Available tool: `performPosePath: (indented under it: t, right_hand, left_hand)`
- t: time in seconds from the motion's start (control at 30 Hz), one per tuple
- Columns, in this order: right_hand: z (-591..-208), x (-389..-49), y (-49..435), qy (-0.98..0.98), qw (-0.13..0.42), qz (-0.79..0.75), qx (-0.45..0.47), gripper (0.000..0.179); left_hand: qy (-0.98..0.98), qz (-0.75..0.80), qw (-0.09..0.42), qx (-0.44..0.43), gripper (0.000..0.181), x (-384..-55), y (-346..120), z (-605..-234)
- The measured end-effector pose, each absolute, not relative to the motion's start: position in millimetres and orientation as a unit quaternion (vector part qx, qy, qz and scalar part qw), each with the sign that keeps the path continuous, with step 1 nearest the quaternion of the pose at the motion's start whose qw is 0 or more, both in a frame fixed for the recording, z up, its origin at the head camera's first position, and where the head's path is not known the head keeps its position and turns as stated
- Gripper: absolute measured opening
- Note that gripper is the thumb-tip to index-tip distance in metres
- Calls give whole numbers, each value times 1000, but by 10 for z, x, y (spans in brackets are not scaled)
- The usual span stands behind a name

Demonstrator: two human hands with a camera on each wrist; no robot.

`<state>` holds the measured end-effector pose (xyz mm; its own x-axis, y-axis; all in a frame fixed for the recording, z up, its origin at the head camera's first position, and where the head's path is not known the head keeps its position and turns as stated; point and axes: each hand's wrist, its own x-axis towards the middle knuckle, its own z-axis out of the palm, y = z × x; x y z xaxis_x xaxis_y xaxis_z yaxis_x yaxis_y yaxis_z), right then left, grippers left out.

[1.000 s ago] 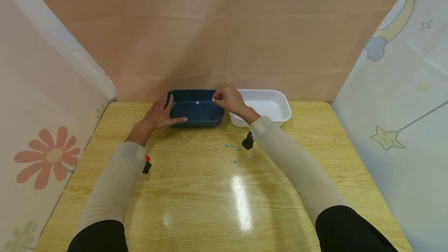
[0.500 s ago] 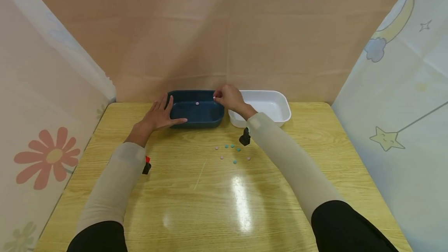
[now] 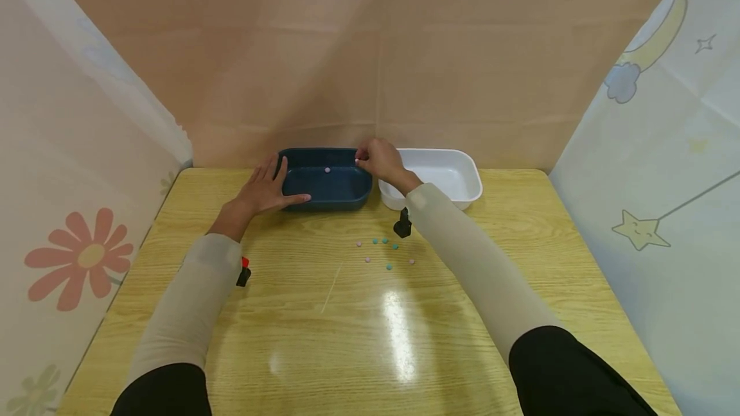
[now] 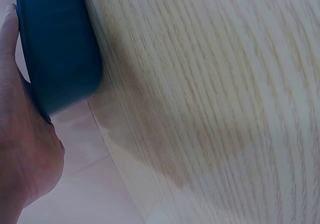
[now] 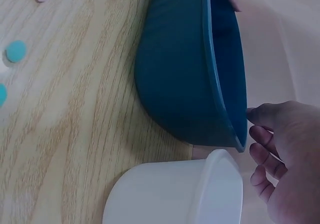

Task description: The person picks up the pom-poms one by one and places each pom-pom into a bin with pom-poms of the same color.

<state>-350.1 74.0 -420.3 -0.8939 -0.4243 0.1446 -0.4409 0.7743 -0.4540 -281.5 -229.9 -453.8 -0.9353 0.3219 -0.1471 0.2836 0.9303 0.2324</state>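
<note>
My left hand (image 3: 263, 188) lies with fingers spread and straight at the left end of a dark blue basin (image 3: 326, 201), its thumb along the front rim. One small round pink piece (image 3: 327, 170) rests inside that basin. Over the basin's right end, my right hand (image 3: 383, 162) pinches another tiny pale pink piece (image 3: 357, 160) between thumb and finger. In the right wrist view this right hand (image 5: 295, 154) is close beside the blue rim, its other fingers curled; the piece is hidden there. The left wrist view shows my left hand (image 4: 30, 144) against the basin's side.
A white basin (image 3: 442, 175) stands just right of the blue one. In front of both, several small round pieces lie scattered on the wooden table (image 3: 324, 339), some turquoise (image 3: 389, 267), some pink (image 3: 367, 260). A tan backdrop (image 3: 370, 50) rises behind the table.
The right hand has shifted slightly up and to the right, still pinching the pink piece, and its forearm has swung a little left. The left hand stays in place.
</note>
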Motion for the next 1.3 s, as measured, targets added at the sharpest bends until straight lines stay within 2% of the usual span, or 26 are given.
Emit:
performPosePath:
  t: [0.7,1.3]
  right_hand:
    - [-4124,-3458,916,-942,19,234,239,16]
    - [-4007,-3287,1100,-926,36,233,295,23]
  left_hand:
    - [978,105,90,159,114,-2825,-2281,-4532]
    - [978,110,91,154,117,-2821,-2312,-4548]
